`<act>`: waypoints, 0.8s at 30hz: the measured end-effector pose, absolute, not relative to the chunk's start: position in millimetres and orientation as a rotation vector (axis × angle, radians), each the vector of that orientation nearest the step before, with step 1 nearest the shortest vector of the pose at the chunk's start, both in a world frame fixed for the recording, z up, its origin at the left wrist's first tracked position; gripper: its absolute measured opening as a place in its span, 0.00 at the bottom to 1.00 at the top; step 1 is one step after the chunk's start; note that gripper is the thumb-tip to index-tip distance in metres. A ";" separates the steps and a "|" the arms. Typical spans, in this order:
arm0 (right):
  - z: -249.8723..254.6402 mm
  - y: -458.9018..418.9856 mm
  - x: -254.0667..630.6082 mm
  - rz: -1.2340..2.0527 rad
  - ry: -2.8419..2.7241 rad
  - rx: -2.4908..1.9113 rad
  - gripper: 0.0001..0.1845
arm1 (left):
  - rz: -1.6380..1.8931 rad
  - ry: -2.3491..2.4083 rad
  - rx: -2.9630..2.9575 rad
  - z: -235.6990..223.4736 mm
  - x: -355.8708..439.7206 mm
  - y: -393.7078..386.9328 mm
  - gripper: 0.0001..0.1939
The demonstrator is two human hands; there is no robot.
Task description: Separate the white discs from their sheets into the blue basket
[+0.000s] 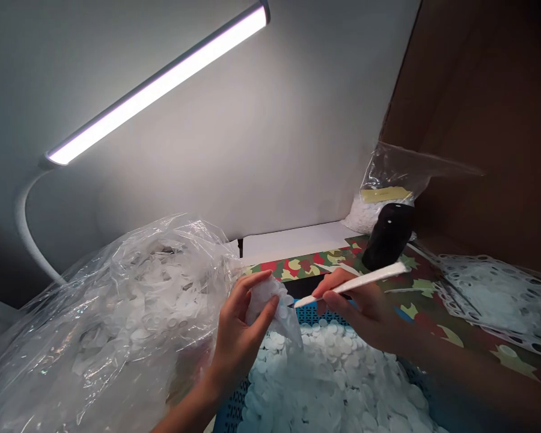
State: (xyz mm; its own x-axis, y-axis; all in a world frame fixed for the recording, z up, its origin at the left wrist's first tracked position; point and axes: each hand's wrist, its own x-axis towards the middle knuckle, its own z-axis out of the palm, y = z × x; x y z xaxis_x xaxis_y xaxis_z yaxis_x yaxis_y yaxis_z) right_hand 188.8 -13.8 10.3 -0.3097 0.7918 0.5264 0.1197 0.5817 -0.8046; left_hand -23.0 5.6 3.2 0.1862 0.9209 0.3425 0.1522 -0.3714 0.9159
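Single head-worn view, forward and down, close over perhaps a table (pixel 297 240).

The blue basket (pixel 234 409) shows only as slivers of mesh; a heap of white discs (pixel 338 385) covers its inside and the picture's lower edge cuts it off. The left hand (pixel 241 328) wraps a white perforated sheet (pixel 275 307), hiding most of it. The right hand (pixel 365 313) covers the middle of the white stick (pixel 356 281), and its forearm leaves the picture at lower right. What fills the big clear bag (pixel 108 325) is blurred by crinkled plastic. The yellow label (pixel 385 194) on the small bag (pixel 388 180) is too small to read. The black object (pixel 388 236) stays dark, its details unclear.
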 end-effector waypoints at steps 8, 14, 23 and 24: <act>14.0 -16.9 189.6 0.591 -1.894 -0.761 0.08 | 1.264 1.002 1.828 3.3 -24.2 8.0 0.11; 12.4 -16.6 190.4 0.511 -1.951 -0.811 0.07 | 1.231 1.024 1.794 3.5 -23.6 7.8 0.09; 12.9 -18.0 191.0 0.490 -1.973 -0.856 0.06 | 1.192 1.001 1.734 5.0 -23.5 6.4 0.09; 13.8 -18.1 190.5 0.496 -1.979 -0.862 0.06 | 1.196 1.002 1.737 5.2 -23.5 6.3 0.09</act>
